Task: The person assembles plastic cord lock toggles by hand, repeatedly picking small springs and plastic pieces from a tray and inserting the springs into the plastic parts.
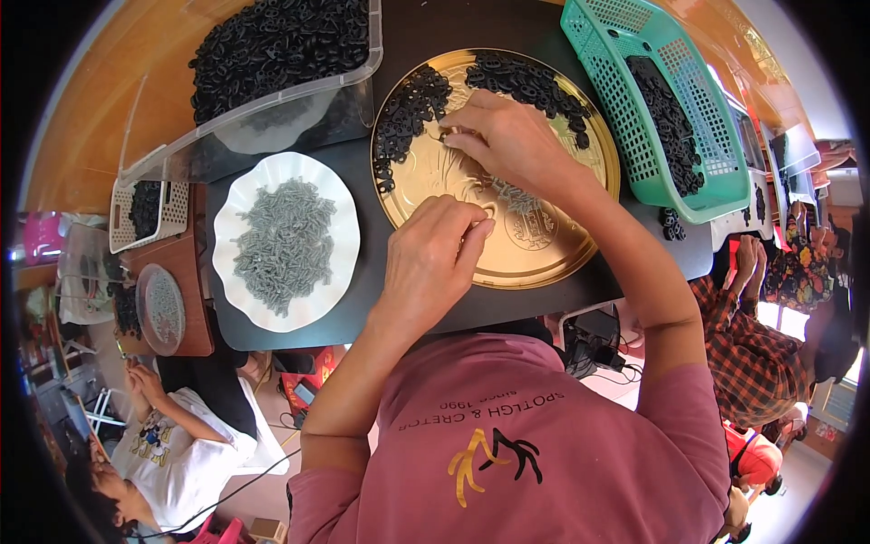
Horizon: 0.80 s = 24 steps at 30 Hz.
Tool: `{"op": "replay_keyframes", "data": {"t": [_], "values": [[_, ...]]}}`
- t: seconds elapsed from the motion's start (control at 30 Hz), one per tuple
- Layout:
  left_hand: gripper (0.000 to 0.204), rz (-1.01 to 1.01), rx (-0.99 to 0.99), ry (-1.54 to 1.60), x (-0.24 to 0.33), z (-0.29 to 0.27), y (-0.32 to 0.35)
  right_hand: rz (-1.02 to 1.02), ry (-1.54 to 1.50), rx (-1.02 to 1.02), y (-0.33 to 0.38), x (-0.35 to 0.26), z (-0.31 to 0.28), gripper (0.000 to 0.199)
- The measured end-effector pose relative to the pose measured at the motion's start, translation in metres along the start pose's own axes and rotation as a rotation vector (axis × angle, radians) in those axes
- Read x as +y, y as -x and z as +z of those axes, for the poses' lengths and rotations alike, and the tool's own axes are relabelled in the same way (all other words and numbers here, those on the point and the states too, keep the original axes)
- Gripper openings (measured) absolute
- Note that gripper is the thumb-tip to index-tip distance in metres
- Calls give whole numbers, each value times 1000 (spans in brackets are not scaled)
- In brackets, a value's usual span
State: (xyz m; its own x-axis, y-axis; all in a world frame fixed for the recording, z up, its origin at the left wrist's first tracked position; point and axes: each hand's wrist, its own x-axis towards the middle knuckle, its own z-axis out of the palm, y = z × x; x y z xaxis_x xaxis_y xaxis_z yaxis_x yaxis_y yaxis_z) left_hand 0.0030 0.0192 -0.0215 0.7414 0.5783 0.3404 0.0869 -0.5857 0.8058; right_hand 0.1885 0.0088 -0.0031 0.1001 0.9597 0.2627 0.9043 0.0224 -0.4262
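Round gold tray at centre, right hand over its far part, fingertips pinched on small black rings, left hand at near edge, fingers curled, contents indiscernible, white plate of grey pieces left of tray, green basket to right.

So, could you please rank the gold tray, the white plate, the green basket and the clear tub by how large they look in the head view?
1. Gold tray, widest.
2. Clear tub and green basket: look alike, both cut off by the rim, so unranked.
3. White plate, smallest.
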Motion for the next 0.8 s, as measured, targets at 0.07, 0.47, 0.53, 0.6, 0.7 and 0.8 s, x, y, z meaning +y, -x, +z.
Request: {"op": "replay_keyframes", "data": {"t": [0.07,0.47,0.53,0.6,0.7,0.8], "values": [[8,1,0,0,0,0,-1,10,63,-40,-1,0,3,16],[7,-73,92,49,-1,-1,1,160,-423,-58,15,-8,-19,12],[7,-250,208,304,-4,0,1,147,-450,-55,25,-13,-30,12],[11,-349,205,563,1,-5,-5,144,-478,-53,32,-17,-40,12],[17,-373,156,775,10,-10,-15,-57,-409,47,33,-22,-50,9],[16,-291,172,943,9,-11,-19,-201,-428,84,28,-30,-55,12]]}}
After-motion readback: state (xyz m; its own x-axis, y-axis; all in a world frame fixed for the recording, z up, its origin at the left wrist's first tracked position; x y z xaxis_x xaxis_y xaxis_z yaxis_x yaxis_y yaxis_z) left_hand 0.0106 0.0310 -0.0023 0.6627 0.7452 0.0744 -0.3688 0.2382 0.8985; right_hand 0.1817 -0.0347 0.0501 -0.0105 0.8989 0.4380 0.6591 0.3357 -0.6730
